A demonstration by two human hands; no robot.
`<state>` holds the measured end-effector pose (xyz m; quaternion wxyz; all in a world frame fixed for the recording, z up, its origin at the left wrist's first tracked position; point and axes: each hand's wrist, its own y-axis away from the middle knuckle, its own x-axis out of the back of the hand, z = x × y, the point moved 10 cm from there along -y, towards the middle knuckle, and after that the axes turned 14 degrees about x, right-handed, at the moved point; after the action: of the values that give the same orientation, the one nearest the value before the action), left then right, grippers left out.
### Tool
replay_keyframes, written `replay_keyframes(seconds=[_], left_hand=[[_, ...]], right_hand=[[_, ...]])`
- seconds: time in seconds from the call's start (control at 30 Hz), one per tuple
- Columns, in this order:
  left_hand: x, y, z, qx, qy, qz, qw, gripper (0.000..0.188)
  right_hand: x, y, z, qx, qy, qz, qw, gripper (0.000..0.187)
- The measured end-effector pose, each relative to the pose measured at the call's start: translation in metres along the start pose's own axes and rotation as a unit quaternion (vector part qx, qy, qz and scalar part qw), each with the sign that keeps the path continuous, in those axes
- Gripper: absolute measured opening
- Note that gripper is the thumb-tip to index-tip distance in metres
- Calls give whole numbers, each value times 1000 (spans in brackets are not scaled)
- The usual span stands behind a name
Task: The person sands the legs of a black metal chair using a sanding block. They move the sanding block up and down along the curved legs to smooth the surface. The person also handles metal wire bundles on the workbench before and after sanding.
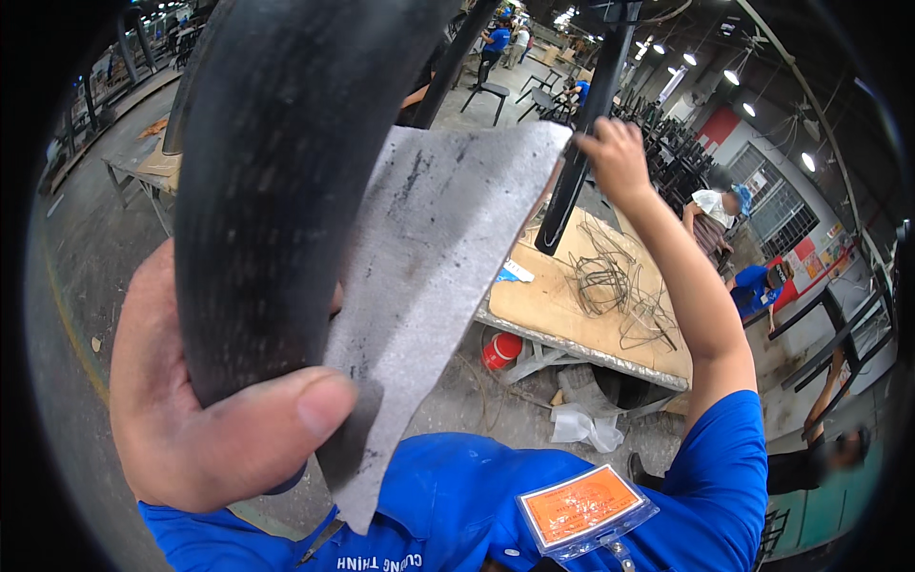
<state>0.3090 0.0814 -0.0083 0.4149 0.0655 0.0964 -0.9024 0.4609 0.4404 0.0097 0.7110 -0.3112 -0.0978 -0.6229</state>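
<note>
Black part: we see a wide, curved black metal bar (pixel 276 181) raised close under the camera, running from our left palm up past the top edge of the view
Abrasive sheet: a grey, smudged sheet of sanding cloth (pixel 429 286) lies against the bar's right edge, its lower corner hanging down toward our blue shirt; held so, it looks ready to rub along the curve
Left hand: our left hand (pixel 205 400) wraps the bar's lower end, thumb pressed across the front and pinning both bar and sheet; the other fingers are hidden behind the bar, so we cannot tell how they lie
Right hand: our right hand (pixel 615 157) reaches up and away, fingers curled shut round a slim black metal tube (pixel 581 143) that slants down toward the table, seemingly steadying the frame
Table: a pale plywood worktable (pixel 543 305) below carries a tangle of thin dark wire (pixel 610 281)
Floor: a red can (pixel 500 350) and crumpled white rag (pixel 586 424) lie beneath it
</note>
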Motion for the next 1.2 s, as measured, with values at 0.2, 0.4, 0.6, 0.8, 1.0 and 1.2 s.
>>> replay_keyframes(seconds=[0.2, 0.4, 0.6, 0.8, 1.0, 1.2], left_hand=[[-5, -5, 5, -12, -15, -35, 999, 58], [-4, -11, 4, -14, -25, -46, 999, 57], [-14, -12, 8, 12, -6, -94, 996, 56], [-21, -6, 28, -75, -51, -118, 989, 54], [-8, -15, 24, -52, -132, -84, 986, 56], [-5, -15, 26, -47, -110, -64, 991, 53]], right_hand=[[7, -2, 0, 5, 0, 39, 999, 25], [11, -6, -3, 80, -6, 117, 990, 24], [1, -6, 14, 2, -10, 99, 995, 24], [-48, -2, 35, -39, -186, 83, 978, 24], [-44, 8, -2, -7, -109, 125, 986, 25], [-13, -16, -11, 9, -46, 39, 998, 25]])
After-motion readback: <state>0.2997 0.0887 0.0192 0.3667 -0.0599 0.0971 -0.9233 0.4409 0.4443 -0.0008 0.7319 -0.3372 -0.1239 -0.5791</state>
